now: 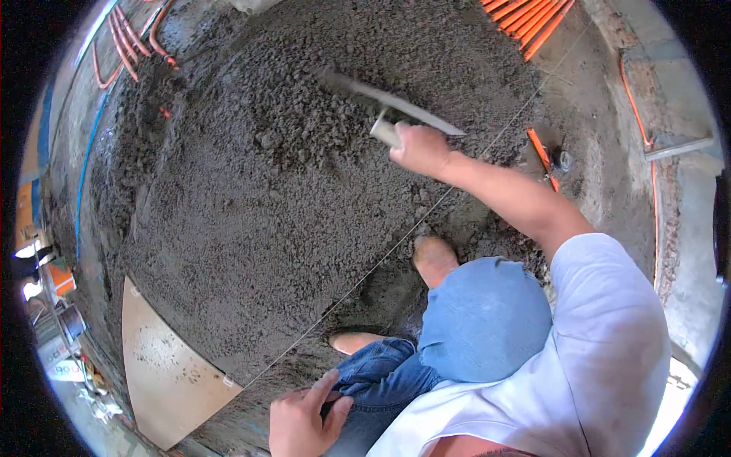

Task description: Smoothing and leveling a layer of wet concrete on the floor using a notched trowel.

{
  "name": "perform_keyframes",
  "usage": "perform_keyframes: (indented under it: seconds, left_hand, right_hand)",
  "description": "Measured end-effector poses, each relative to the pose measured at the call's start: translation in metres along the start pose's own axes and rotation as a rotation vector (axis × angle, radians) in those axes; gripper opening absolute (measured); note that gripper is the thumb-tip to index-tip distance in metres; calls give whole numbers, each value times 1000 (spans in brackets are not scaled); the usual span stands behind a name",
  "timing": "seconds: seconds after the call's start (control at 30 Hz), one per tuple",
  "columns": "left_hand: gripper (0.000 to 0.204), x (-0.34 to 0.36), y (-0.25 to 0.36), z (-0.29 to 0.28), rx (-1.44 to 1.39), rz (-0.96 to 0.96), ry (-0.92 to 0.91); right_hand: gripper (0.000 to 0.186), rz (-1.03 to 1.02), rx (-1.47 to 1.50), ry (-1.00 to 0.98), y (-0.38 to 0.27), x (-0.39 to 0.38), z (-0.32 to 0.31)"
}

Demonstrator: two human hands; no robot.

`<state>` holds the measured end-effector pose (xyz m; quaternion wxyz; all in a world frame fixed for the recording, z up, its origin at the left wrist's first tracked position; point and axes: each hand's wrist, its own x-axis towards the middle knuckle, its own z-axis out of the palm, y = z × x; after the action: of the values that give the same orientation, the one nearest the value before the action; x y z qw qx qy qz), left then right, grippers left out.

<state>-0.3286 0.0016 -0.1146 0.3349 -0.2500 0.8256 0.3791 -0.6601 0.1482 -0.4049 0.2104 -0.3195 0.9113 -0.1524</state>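
My right hand [422, 150] is stretched forward, fingers wrapped round the pale handle of a long finishing trowel [407, 107]. Its flat metal blade lies over loose, crumbly grey mortar [228, 206], and its far-left end is blurred. Rougher lumps sit just left of the handle, while the nearer surface looks flatter. A thin string line [365, 270] runs diagonally across the mortar, passing under my right forearm. Near the lower edge, my left hand [304, 423] is beside my knee, holding nothing, with index finger and thumb apart.
Several orange conduits [533, 23] fan out at the far right; others [126, 38] rise at the far left near a blue line [85, 175]. A beige board [171, 365] lies at the near left. An orange tool [541, 152] is on the ground to the right.
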Motion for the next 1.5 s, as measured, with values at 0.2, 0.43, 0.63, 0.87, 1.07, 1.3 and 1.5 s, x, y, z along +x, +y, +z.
perform_keyframes:
  seconds: [0.2, 0.43, 0.63, 0.87, 1.07, 1.3, 1.5]
  left_hand:
    - [40, -8, -10, 10, -31, 12, 54]
    - [39, -11, -21, 16, -15, 97, 91]
    - [36, -26, -28, 23, -5, 109, 137]
    - [36, -26, -28, 23, 3, 131, 134]
    - [37, -24, -27, 21, -44, 93, 108]
    - [37, -25, -30, 21, -35, 123, 126]
    - [34, -24, -32, 24, -10, 171, 152]
  right_hand:
    - [36, -341, 192, -170, -34, -33, -11]
    - [29, -120, 477, -557, -29, 59, -44]
    - [31, -232, 496, -177, -52, 116, -59]
    - [36, -141, -85, 108, -72, 122, -9]
    - [34, -422, -164, -152, -79, 59, 6]
    - [33, -479, -215, -225, -53, 47, -12]
    - [34, -437, -147, -77, -37, 41, -14]
